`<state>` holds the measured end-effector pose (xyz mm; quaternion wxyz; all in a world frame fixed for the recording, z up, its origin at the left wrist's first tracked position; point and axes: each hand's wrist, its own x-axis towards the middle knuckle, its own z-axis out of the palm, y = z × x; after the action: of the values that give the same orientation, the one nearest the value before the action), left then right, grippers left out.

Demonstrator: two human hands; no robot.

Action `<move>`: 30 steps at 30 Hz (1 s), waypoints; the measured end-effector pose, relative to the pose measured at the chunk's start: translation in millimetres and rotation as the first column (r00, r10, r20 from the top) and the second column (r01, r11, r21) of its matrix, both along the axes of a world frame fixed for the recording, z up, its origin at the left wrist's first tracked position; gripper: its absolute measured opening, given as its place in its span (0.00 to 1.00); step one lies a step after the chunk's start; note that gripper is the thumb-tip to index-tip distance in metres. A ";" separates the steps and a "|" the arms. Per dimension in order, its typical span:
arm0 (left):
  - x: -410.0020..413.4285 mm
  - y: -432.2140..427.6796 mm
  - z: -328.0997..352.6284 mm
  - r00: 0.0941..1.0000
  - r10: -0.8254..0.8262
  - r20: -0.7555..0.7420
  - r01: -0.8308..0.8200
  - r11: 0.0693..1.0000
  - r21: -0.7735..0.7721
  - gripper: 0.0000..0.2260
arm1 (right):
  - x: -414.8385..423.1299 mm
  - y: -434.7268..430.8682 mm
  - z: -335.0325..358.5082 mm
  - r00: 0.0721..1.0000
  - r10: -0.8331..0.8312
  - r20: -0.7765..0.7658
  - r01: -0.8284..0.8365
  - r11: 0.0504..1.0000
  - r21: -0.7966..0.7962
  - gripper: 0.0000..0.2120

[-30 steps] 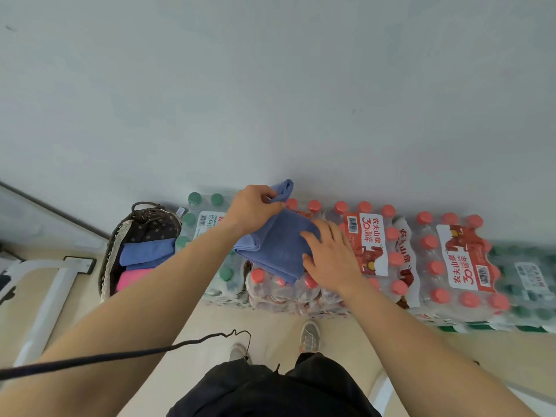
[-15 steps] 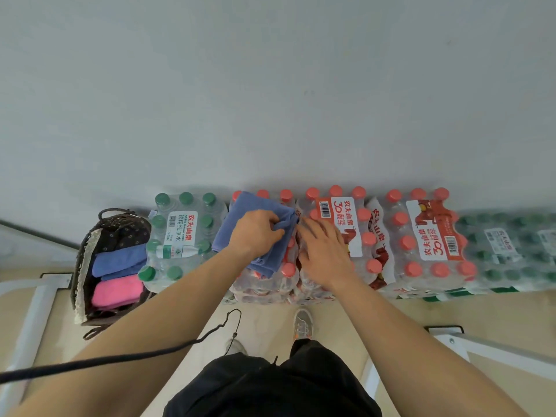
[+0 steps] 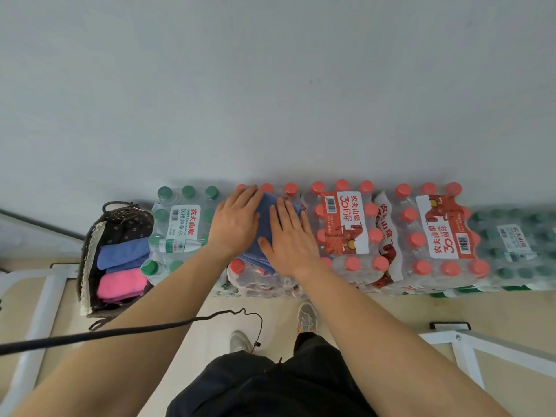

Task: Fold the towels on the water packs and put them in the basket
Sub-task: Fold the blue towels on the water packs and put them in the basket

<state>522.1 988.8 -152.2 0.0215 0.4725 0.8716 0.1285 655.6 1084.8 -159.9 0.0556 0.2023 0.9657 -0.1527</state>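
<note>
A folded blue towel [image 3: 264, 224] lies on a red-capped water pack [image 3: 261, 275] against the wall. My left hand [image 3: 234, 221] lies flat on the towel's left half, fingers straight. My right hand [image 3: 288, 236] presses flat on its right half. Most of the towel is hidden under both palms. To the left stands a dark woven basket [image 3: 90, 251] holding folded blue towels [image 3: 123, 255] and a pink towel [image 3: 120, 284].
A green-capped water pack [image 3: 180, 227] stands between the basket and the towel. More red-capped packs [image 3: 346, 227] and a green pack [image 3: 517, 239] run to the right. White metal frames [image 3: 481, 347] stand on the floor at both sides. A black cable [image 3: 135, 329] crosses below my left arm.
My left hand brought the towel's edge over and let go of it. Both hands now lie flat on the folded towel, which looks smaller than before.
</note>
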 end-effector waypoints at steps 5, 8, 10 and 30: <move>0.4 -11.2 -22.2 0.994 -0.047 0.101 0.066 0.978 -0.196 0.29 | 11.2 5.7 -23.4 1.000 0.016 -0.005 -0.016 0.997 0.079 0.36; -0.5 -13.5 -28.9 0.994 -0.053 0.093 0.073 0.973 -0.220 0.29 | 12.0 5.4 -27.9 1.000 0.016 -0.017 -0.015 0.995 0.099 0.36; -1.4 -12.6 -29.6 0.995 -0.046 0.093 0.067 0.970 -0.233 0.29 | 11.5 4.5 -28.6 1.000 0.010 -0.019 -0.008 0.994 0.106 0.36; -36.3 3.3 34.6 0.592 0.551 0.588 -0.382 0.834 -0.398 0.14 | 15.5 15.8 26.9 0.931 0.364 0.037 -0.363 0.931 -0.026 0.29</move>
<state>485.8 992.1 -117.6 0.3592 0.1387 0.9027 0.1918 671.1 1100.6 -133.0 0.1046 0.0227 0.9836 -0.1448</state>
